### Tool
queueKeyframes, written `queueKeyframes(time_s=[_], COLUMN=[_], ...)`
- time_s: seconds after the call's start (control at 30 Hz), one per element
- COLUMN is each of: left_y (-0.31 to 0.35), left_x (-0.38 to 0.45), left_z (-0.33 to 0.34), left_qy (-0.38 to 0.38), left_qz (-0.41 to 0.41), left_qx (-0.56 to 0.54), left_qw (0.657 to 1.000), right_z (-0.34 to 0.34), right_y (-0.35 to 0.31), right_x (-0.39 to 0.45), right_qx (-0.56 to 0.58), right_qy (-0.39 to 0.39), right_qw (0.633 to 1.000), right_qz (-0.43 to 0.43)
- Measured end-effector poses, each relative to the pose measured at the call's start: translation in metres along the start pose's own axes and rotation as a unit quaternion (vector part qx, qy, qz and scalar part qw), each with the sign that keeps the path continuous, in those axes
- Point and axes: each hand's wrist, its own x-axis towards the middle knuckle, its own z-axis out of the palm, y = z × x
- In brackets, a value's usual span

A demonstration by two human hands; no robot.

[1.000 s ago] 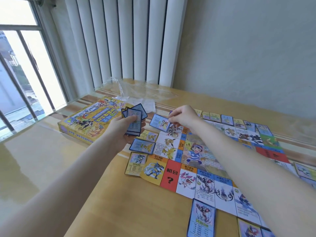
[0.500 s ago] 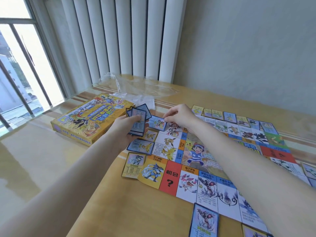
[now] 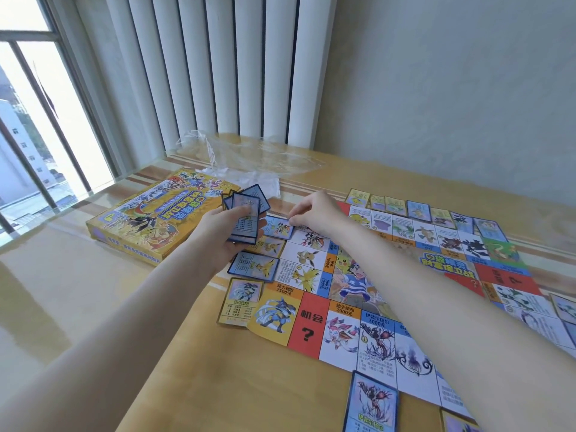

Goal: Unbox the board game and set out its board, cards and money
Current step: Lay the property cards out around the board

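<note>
Fingertips of the right hand [image 3: 314, 210] seemingly pinch a blue card [image 3: 279, 227] flat by the board [image 3: 311, 319], long axis leftward; left hand [image 3: 227, 235] grips a fanned stack [image 3: 244, 213]

Blue card [image 3: 279, 226] now down beside board [image 3: 311, 307].

Bright daylight scene, wide-angle, slightly soft

Strong daylight enters through the window [image 3: 40, 126] at left, which is blown out to near white. It throws a pale glare across the glossy surface [image 3: 62, 291] on that side, washing out its colour, and a sheen on the clear plastic wrap [image 3: 249, 154]. Shadows are faint and soft. The vertical blinds [image 3: 218, 67] and window bars lean and bow from lens distortion, and the forearms stretch wide near the bottom edge. Fine print on the board [image 3: 358, 307] is slightly blurred.
</note>
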Motion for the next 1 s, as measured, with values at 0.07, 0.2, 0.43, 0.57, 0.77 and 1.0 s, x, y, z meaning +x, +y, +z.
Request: queueKeyframes(time_s=[0.07,0.2,0.43,0.57,0.77,1.0], left_y=[0.000,-0.002,0.002,0.002,-0.004,-0.017], left_x=[0.000,-0.003,-0.011,-0.021,-0.040,-0.054], left_z=[-0.001,-0.001,0.001,0.015,0.033,0.051], left_qy=[-0.004,-0.057,-0.060,-0.112,-0.206,-0.224], left_qz=[-0.002,-0.023,-0.005,0.002,-0.049,-0.058], left_qx=[-0.006,-0.034,-0.043,0.003,0.005,0.002], left_qw=[1.000,0.998,0.997,0.994,0.977,0.973], right_z=[0.003,0.010,-0.007,-0.032,-0.056,-0.087], right_y=[0.001,0.000,-0.012,-0.026,-0.008,0.006], right_x=[0.001,0.002,-0.012,-0.038,-0.062,-0.089], right_qx=[0.001,-0.056,-0.012,0.133,0.134,0.142], right_qy=[0.010,0.023,0.111,-0.018,-0.013,-0.037], right_qw=[1.000,0.998,0.991,0.989,0.990,0.989], right_qz=[-0.001,-0.028,-0.070,-0.064,-0.038,-0.022])
